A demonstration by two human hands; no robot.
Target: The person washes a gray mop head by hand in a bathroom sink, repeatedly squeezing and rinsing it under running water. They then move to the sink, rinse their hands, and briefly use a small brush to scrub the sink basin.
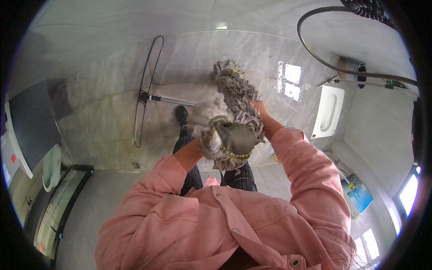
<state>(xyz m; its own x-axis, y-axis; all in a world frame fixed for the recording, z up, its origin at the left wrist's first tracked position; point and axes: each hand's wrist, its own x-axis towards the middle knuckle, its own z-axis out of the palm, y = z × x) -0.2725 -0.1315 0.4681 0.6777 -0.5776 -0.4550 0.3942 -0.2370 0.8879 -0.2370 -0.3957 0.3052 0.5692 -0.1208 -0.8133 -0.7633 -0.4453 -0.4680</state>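
A long grey string mop cover (236, 96) with yellow-edged end pockets hangs in front of me, over the tiled floor. My right hand (259, 107) grips its fringed side around the middle. My left hand (198, 148) is at the near end; its fingers are lost among blurred strands. The dark pocket at that end (240, 138) faces up towards me. Beyond my left arm, a wire mop frame (144, 98) lies on the floor, its metal handle (173, 101) running in behind the blurred strands.
A white squat toilet (328, 111) is set in the floor at the right, with a bucket (351, 72) past it. A hose (314, 55) loops down at upper right. A lidded bin (357, 194) stands at lower right. At left are a glass panel (55, 209) and a floor drain (135, 165).
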